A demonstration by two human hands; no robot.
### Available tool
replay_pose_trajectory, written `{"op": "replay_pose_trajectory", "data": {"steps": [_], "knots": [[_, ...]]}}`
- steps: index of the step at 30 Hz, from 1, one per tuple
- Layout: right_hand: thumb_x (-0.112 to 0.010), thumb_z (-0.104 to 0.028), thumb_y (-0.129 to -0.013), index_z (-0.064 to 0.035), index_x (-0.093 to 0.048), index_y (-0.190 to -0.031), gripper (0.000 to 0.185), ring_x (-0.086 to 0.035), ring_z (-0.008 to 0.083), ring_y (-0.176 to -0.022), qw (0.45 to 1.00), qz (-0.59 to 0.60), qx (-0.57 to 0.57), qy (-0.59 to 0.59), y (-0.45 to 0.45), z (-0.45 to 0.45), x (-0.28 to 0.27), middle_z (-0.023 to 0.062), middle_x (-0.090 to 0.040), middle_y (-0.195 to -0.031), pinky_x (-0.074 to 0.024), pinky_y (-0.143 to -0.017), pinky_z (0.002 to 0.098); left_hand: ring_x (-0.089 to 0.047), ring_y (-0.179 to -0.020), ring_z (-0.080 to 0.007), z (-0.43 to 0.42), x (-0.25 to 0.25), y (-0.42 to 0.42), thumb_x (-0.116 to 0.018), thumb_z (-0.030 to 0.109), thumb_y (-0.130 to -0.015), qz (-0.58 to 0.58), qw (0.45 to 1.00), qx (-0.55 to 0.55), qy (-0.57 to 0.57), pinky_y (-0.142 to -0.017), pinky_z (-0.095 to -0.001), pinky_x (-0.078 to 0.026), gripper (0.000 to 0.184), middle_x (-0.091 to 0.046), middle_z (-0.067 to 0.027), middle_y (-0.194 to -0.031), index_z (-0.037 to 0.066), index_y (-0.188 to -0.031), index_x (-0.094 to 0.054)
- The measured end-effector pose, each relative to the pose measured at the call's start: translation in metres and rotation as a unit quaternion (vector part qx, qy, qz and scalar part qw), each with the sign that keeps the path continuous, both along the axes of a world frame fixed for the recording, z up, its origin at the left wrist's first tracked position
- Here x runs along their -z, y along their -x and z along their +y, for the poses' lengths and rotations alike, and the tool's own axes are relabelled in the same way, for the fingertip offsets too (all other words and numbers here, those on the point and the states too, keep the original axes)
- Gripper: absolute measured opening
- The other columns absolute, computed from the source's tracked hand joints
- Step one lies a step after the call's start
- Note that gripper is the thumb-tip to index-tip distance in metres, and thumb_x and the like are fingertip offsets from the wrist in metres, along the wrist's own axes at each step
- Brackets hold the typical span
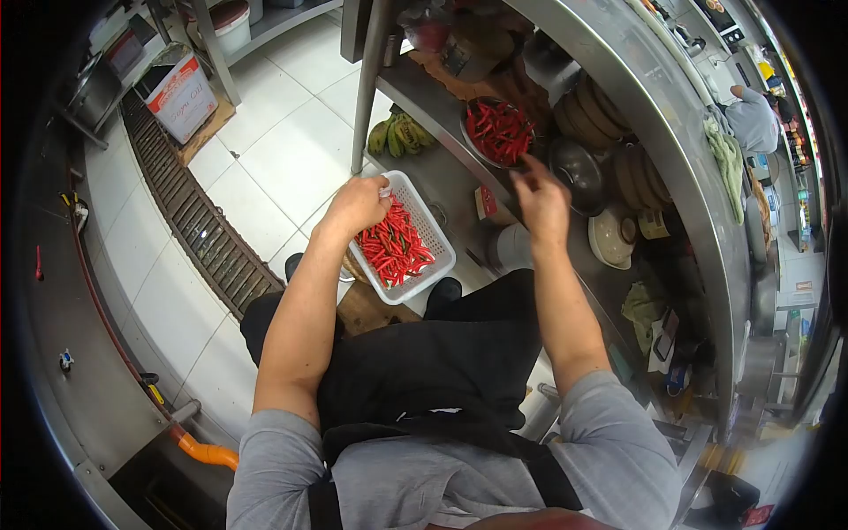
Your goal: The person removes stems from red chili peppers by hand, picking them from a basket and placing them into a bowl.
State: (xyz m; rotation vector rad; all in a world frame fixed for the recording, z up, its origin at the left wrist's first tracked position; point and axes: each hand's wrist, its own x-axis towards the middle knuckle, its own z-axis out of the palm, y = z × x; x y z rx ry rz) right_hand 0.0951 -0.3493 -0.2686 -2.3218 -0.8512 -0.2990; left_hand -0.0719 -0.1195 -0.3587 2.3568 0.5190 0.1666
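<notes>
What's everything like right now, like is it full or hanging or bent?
White basket, uncovered, with red chilies inside
Round bowl, heaped with more chilies
Bananas, greenish, bunched
Green towel, hanging
Soya oil box, upright
Orange hose, bent
Left hand, curled at the basket
Right hand, fingers apart, near the bowl

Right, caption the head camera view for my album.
Left hand at a white basket of red chilies, right hand near a bowl of more chilies.
</notes>
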Motion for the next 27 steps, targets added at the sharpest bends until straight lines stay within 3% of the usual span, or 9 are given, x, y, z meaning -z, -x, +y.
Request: {"op": "replay_pose_trajectory", "data": {"steps": [3, 5, 6, 7, 8, 9, 11, 13, 27], "knots": [[-0.071, -0.020, -0.078, -0.0099, -0.064, -0.114, 0.038, -0.062, 0.0325, -0.096, 0.982, -0.188, -0.012, -0.006, -0.024, -0.040, -0.003, 0.0159, -0.064, -0.106, -0.0491, -0.083, 0.0417, -0.066, -0.078, -0.0347, 0.000, 0.000, 0.001, -0.062, 0.018, -0.081, -0.012, 1.000, -0.005, -0.021, -0.075, -0.0405, -0.052, 0.032, -0.067, -0.0210, -0.080, 0.000, -0.109, -0.063], [-0.072, -0.024, -0.078, -0.0105, -0.062, -0.117, 0.042, -0.060, 0.0343, -0.102, 0.976, -0.195, 0.028, 0.092, -0.037, -0.065, 0.004, 0.0177, -0.062, -0.112, -0.0466, -0.091, 0.0420, -0.065, -0.086, -0.0382, -0.005, -0.004, -0.002, -0.061, 0.018, -0.078, -0.006, 1.000, -0.015, 0.010, -0.081, -0.0446, -0.051, 0.029, -0.067, -0.0230, -0.088, 0.001, -0.100, -0.067], [-0.071, -0.025, -0.079, -0.0111, -0.062, -0.119, 0.043, -0.060, 0.0345, -0.103, 0.980, -0.101, 0.078, 0.152, -0.036, -0.075, 0.004, 0.0181, -0.063, -0.111, -0.0468, -0.091, 0.0414, -0.065, -0.082, -0.0387, -0.006, 0.012, -0.009, -0.060, 0.019, -0.078, 0.043, 0.998, 0.008, 0.044, -0.077, -0.0454, -0.052, 0.026, -0.066, -0.0226, -0.085, 0.001, -0.095, -0.067], [-0.069, -0.024, -0.080, -0.0118, -0.062, -0.119, 0.041, -0.060, 0.0344, -0.104, 0.980, -0.050, 0.088, 0.169, -0.038, -0.086, 0.009, 0.0184, -0.063, -0.110, -0.0468, -0.091, 0.0416, -0.066, -0.082, -0.0332, -0.003, 0.048, -0.023, -0.057, 0.029, -0.082, 0.158, 0.956, 0.194, -0.157, -0.073, -0.0434, -0.053, 0.033, -0.067, -0.0198, -0.085, 0.005, -0.104, -0.066], [-0.068, -0.019, -0.081, -0.0114, -0.062, -0.119, 0.039, -0.061, 0.0342, -0.102, 0.978, -0.071, 0.069, 0.185, -0.047, -0.089, 0.020, 0.0176, -0.064, -0.108, -0.0476, -0.089, 0.0422, -0.066, -0.086, -0.0341, -0.003, 0.072, -0.024, -0.054, 0.028, -0.082, 0.056, 0.983, 0.086, -0.150, -0.077, -0.0442, -0.052, 0.031, -0.067, -0.0202, -0.088, 0.007, -0.101, -0.067], [-0.065, -0.013, -0.082, -0.0091, -0.063, -0.116, 0.034, -0.060, 0.0350, -0.102, 0.986, -0.094, -0.002, 0.135, -0.067, -0.098, 0.040, 0.0171, -0.064, -0.107, -0.0475, -0.088, 0.0425, -0.065, -0.089, -0.0365, -0.007, 0.027, -0.013, -0.055, 0.023, -0.081, 0.058, 0.995, 0.026, -0.076, -0.082, -0.0451, -0.051, 0.029, -0.066, -0.0220, -0.091, 0.007, -0.100, -0.067], [-0.058, -0.008, -0.085, -0.0041, -0.064, -0.109, 0.025, -0.059, 0.0364, -0.099, 0.990, -0.075, -0.012, 0.121, -0.051, -0.089, 0.033, 0.0183, -0.064, -0.106, -0.0459, -0.087, 0.0429, -0.064, -0.089, -0.0388, -0.002, 0.032, -0.007, -0.060, 0.021, -0.077, 0.027, 0.999, 0.028, 0.007, -0.082, -0.0445, -0.051, 0.030, -0.066, -0.0223, -0.093, 0.005, -0.101, -0.066], [-0.060, -0.006, -0.084, -0.0035, -0.064, -0.108, 0.025, -0.059, 0.0364, -0.095, 0.986, -0.140, -0.042, 0.076, -0.050, -0.087, 0.045, 0.0180, -0.064, -0.102, -0.0457, -0.085, 0.0436, -0.064, -0.089, -0.0380, 0.000, 0.018, 0.005, -0.061, 0.022, -0.075, 0.029, 0.999, 0.027, -0.032, -0.081, -0.0455, -0.051, 0.032, -0.066, -0.0223, -0.093, 0.005, -0.102, -0.066], [-0.063, -0.010, -0.084, 0.0018, -0.064, -0.103, 0.022, -0.061, 0.0364, -0.093, 0.991, -0.104, -0.077, -0.020, -0.024, -0.077, 0.009, 0.0195, -0.064, -0.098, -0.0468, -0.083, 0.0415, -0.064, -0.093, -0.0371, -0.002, 0.012, 0.007, -0.062, 0.020, -0.076, 0.049, 0.998, 0.016, -0.023, -0.083, -0.0451, -0.051, 0.036, -0.066, -0.0221, -0.097, 0.006, -0.109, -0.065]]}}
